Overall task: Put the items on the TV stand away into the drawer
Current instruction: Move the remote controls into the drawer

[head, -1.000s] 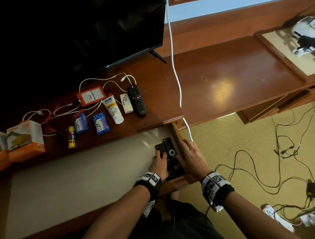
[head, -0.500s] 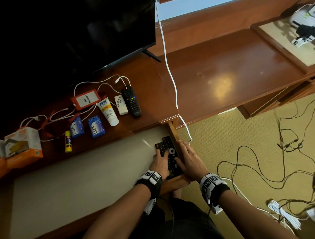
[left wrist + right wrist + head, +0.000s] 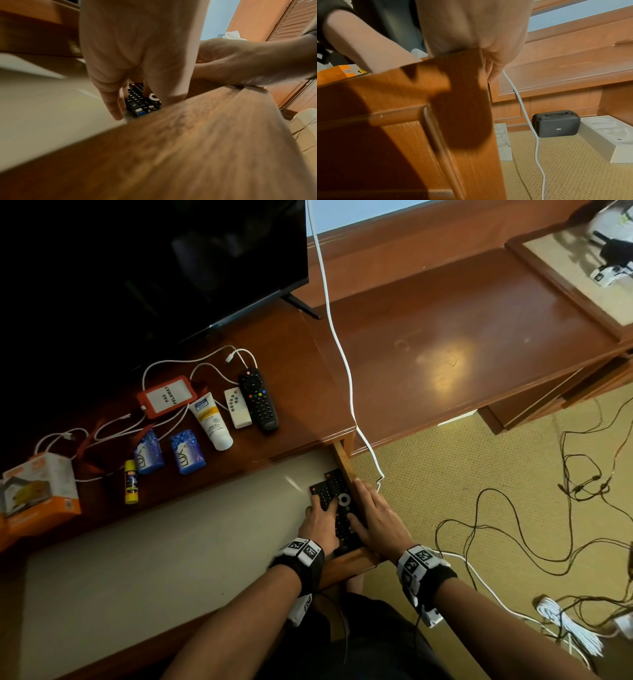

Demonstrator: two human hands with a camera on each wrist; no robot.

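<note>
The drawer is pulled out, showing a pale liner. Two black remotes lie side by side at its right end: a shorter one and a longer one against the right wall. My left hand rests on the shorter remote with straight fingers. My right hand lies flat over the drawer's right wall, its thumb on the longer remote. On the TV stand lie a black remote, a small white remote, a cream tube, a red badge holder, two blue soap packs, a yellow glue stick and an orange box.
A TV stands behind the items. White charging cables loop among the items. A thick white cable runs down past the drawer's right corner to the carpet, where black wires sprawl. A black case sits under the bench.
Both hands stay on the remotes at the drawer's right end. Only my head view has shifted a little.
</note>
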